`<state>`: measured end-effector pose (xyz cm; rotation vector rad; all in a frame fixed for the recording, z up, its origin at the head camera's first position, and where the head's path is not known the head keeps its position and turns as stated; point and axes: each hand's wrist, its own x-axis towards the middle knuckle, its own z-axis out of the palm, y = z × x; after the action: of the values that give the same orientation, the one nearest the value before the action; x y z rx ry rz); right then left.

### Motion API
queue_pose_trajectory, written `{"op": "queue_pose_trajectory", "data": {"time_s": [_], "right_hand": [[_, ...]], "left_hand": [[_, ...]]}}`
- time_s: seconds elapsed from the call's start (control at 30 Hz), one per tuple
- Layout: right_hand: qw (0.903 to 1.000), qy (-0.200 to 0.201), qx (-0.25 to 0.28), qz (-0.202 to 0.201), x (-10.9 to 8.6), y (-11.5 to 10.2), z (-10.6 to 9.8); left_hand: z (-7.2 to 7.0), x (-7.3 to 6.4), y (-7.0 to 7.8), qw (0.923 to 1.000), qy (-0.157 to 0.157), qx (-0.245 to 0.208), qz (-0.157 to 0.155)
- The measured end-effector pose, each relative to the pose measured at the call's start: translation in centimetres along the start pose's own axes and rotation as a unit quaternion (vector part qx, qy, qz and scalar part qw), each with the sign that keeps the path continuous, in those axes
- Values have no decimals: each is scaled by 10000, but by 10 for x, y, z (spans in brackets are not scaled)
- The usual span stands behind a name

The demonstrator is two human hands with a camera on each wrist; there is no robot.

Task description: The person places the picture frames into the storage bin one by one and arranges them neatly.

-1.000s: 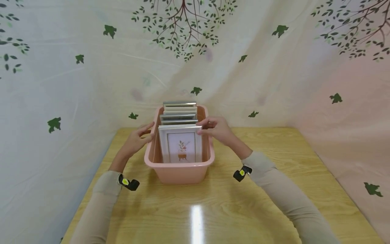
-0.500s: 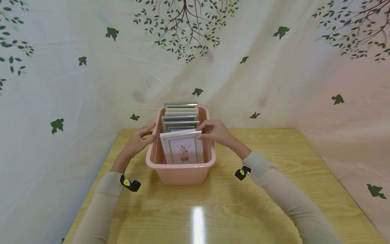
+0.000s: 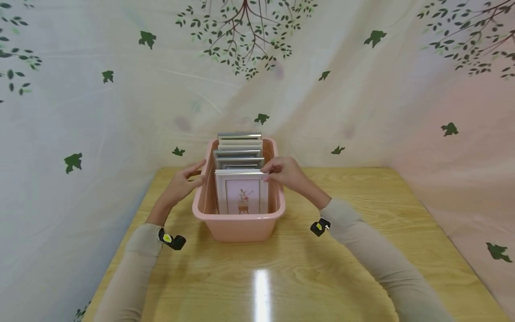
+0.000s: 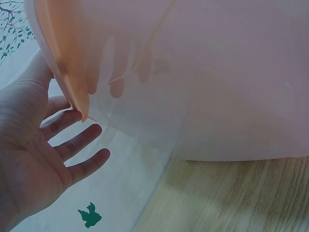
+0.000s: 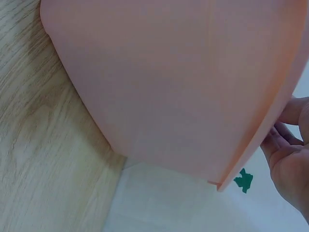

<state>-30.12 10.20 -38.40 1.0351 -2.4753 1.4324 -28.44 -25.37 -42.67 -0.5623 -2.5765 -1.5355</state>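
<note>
A pink plastic basin [image 3: 241, 230] holds an upright row of picture frames. My right hand [image 3: 290, 175] reaches over the basin's right rim and pinches the upper right corner of the front white frame [image 3: 243, 197], whose picture shows a potted plant. In the right wrist view, the rim hides most of that hand's fingertips. At the left rim, my left hand [image 3: 181, 184] holds the basin. The left wrist view shows the left hand [image 4: 53, 140] at the rim, its lower fingers loosely spread beside the outer wall.
Behind the front frame stand several silver and pale frames [image 3: 240, 153] with their top edges showing. The basin sits on a wood-grain table [image 3: 342, 268]. A cloth backdrop [image 3: 322, 103] with printed leaves and birds rises behind the table and along both sides.
The right hand tipped the front white frame toward the person, opening a gap behind it; the frame now stands straighter and slightly further right. The left hand keeps its place at the rim.
</note>
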Motion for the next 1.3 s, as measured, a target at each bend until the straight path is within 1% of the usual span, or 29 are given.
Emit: {"op": "queue_pose_trajectory", "data": {"time_s": [0.17, 0.3, 0.33, 0.5, 0.57, 0.63, 0.73, 0.8, 0.87, 0.97, 1.07, 1.3], "right_hand": [[9997, 209, -119, 18, 3, 3, 3], [9997, 190, -127, 33, 7, 7, 3], [9998, 155, -109, 39, 8, 8, 3], [9999, -112, -95, 48, 11, 11, 1], [9996, -225, -170, 12, 11, 12, 0], [9990, -314, -292, -82, 11, 15, -1], [9967, -409, -618, -334, 10, 16, -2], [9938, -453, -895, -482, 9, 16, -2], [9904, -505, -1169, -536, 7, 14, -2], [9872, -552, -1420, -472, 7, 13, -1], [9864, -573, -1484, -424, 7, 13, 0], [9875, -645, -1326, -562, 9, 13, 2]], "left_hand": [[1, 2, 0, 10000, -5, -18, -29], [2, 1, 4, 10000, -32, 3, -60], [2, 1, 7, 10000, -42, -17, -60], [1, -6, 31, 9999, -119, -5, -43], [1, -6, 28, 9999, -115, 58, 3], [2, -4, 19, 9999, -87, 72, 14], [3, -5, 19, 9999, -103, 13, 7], [3, -8, 30, 9999, -138, -10, -70], [2, -11, 40, 9998, -169, -19, -129], [2, -12, 42, 9997, -173, 30, -180], [1, -12, 41, 9996, -181, 27, -205], [0, -9, 38, 9998, -139, -87, -148]]}}
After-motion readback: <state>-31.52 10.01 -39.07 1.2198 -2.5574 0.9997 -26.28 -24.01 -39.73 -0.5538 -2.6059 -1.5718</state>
